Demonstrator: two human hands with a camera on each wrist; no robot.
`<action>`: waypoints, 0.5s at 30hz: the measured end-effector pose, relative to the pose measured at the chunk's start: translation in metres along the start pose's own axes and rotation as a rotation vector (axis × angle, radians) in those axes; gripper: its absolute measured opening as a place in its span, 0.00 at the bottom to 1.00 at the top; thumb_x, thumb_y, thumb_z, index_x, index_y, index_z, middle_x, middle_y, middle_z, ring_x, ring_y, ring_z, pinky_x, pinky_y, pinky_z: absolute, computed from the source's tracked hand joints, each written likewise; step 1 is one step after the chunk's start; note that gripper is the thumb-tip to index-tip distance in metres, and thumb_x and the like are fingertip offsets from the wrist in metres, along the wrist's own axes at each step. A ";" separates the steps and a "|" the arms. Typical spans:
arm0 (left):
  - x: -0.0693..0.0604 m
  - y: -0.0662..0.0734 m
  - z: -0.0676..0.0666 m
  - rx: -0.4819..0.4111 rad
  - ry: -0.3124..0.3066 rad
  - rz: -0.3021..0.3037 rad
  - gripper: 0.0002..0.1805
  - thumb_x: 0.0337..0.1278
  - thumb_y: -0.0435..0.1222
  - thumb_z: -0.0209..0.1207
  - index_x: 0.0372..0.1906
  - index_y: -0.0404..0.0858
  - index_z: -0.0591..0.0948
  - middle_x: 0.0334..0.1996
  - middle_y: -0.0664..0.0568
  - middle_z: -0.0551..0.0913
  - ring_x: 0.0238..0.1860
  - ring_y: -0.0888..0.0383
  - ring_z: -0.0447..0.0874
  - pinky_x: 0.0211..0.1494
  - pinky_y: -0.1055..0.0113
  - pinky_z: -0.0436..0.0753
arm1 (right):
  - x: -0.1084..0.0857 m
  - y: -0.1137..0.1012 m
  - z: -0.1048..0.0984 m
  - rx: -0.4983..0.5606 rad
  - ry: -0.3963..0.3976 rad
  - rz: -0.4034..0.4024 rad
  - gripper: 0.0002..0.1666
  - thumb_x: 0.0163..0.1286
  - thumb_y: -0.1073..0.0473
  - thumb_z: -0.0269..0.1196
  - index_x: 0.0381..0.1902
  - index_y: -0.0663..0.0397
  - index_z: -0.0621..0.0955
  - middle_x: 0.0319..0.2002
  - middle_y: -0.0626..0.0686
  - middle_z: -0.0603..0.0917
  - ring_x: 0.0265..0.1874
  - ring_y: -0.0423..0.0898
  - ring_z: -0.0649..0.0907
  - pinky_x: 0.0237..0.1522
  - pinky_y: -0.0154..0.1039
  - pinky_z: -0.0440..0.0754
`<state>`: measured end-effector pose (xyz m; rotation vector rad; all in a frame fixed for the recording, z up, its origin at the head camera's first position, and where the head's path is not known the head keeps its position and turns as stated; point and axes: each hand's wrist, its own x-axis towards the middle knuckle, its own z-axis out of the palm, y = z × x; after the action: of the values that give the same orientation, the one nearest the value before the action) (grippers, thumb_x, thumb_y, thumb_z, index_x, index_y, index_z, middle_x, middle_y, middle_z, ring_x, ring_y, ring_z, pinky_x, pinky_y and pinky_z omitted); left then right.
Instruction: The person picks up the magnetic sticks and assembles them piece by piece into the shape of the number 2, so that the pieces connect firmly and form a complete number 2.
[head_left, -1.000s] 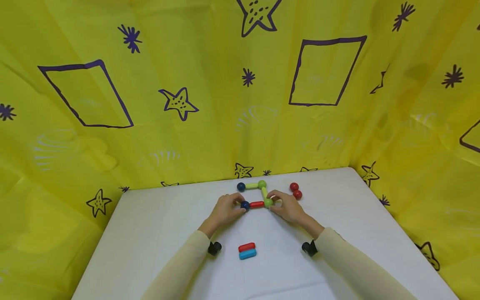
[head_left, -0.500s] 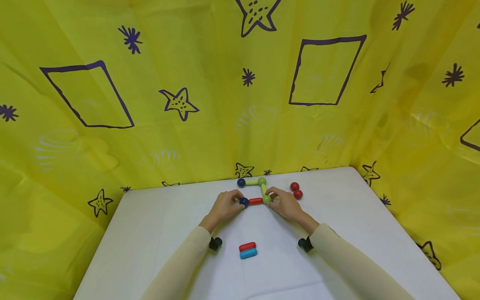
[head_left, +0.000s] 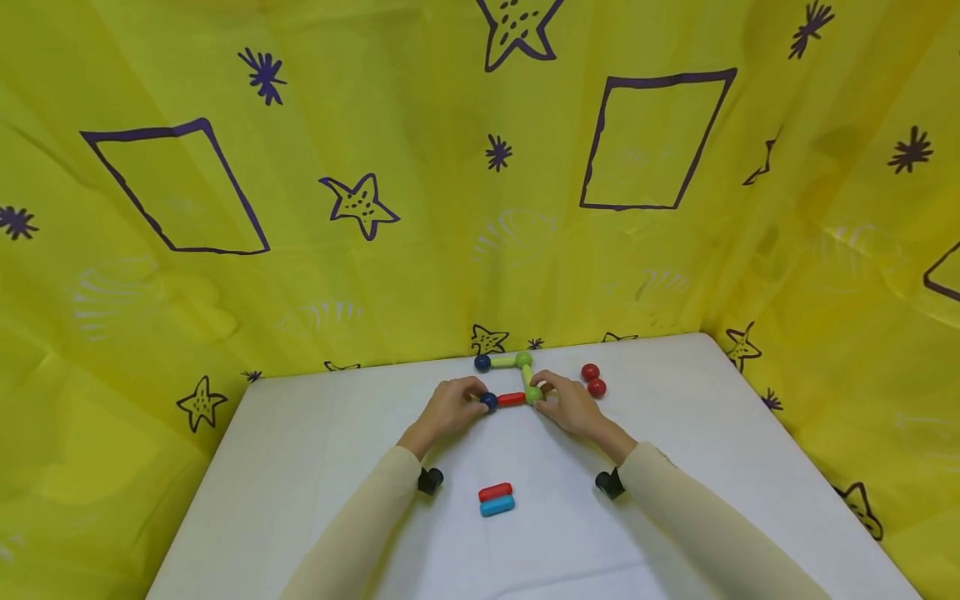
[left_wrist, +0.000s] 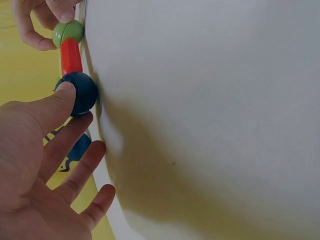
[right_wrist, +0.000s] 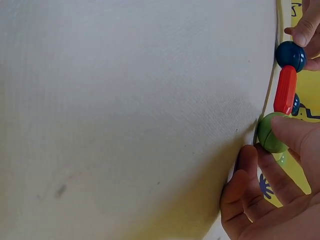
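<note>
Behind the table a yellow cloth point(head_left: 420, 283) hangs, drawn with dark stars and squares. In front of it spreads the white table point(head_left: 247, 483); its far edge counts as twelve o'clock here. A cream left sleeve point(head_left: 360, 517) comes in from seven o'clock, a matching right sleeve point(head_left: 697, 508) from five.

The left hand point(head_left: 447, 408) is clamped on the near blue ball point(head_left: 489, 402) with thumb and forefinger, its other visible fingers spread apart; the ball sits at the fingertips, three o'clock from the palm. The right hand point(head_left: 573, 408) pinches the near green ball point(head_left: 533, 395), which lies between nine and ten o'clock from its palm.

The chain point(head_left: 527, 375) stretches between and beyond the hands, open towards nine o'clock. Its red stick point(head_left: 512, 400) spans the two pinched balls. From the near green ball one green stick runs towards twelve; another point(head_left: 503, 362) continues towards nine. Whether the near side is off the table I cannot tell.

At six o'clock from the chain, between the forearms, a loose red stick point(head_left: 496, 492) and a light-blue stick point(head_left: 497, 506) lie side by side.

The far green ball point(head_left: 523, 360) and far blue ball point(head_left: 482, 363) finish the chain. Two red balls point(head_left: 596, 387) touch at one o'clock from the right hand.
</note>
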<state>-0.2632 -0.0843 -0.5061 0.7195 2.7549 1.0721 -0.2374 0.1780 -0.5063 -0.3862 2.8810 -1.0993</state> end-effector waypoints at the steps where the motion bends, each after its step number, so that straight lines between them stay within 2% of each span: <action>1: 0.001 0.000 -0.001 -0.007 -0.008 0.000 0.11 0.66 0.36 0.67 0.50 0.40 0.85 0.47 0.52 0.88 0.51 0.53 0.82 0.61 0.55 0.80 | 0.000 0.000 -0.001 0.000 -0.013 0.004 0.19 0.70 0.61 0.68 0.57 0.49 0.79 0.50 0.58 0.87 0.52 0.59 0.82 0.58 0.63 0.77; 7: 0.003 0.001 -0.005 -0.028 -0.050 -0.018 0.10 0.66 0.36 0.67 0.50 0.40 0.85 0.46 0.53 0.87 0.50 0.53 0.82 0.59 0.55 0.80 | 0.002 -0.001 -0.009 -0.006 -0.113 0.014 0.25 0.70 0.61 0.69 0.63 0.50 0.75 0.54 0.60 0.85 0.52 0.58 0.82 0.60 0.60 0.78; 11: 0.005 0.000 -0.007 -0.032 -0.057 -0.021 0.10 0.66 0.35 0.67 0.50 0.41 0.86 0.46 0.53 0.88 0.49 0.54 0.83 0.58 0.55 0.81 | 0.002 -0.004 -0.017 -0.058 -0.154 -0.045 0.30 0.69 0.61 0.69 0.67 0.53 0.73 0.54 0.61 0.85 0.51 0.58 0.83 0.59 0.60 0.79; 15: 0.006 -0.001 -0.008 -0.041 -0.061 -0.020 0.10 0.65 0.34 0.67 0.50 0.40 0.86 0.47 0.52 0.88 0.49 0.54 0.84 0.58 0.56 0.81 | -0.002 -0.009 -0.025 -0.154 -0.174 -0.116 0.29 0.69 0.60 0.70 0.65 0.54 0.75 0.53 0.60 0.85 0.52 0.59 0.84 0.58 0.59 0.80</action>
<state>-0.2710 -0.0871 -0.5000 0.7051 2.6755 1.0811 -0.2361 0.1885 -0.4814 -0.6290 2.8261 -0.8128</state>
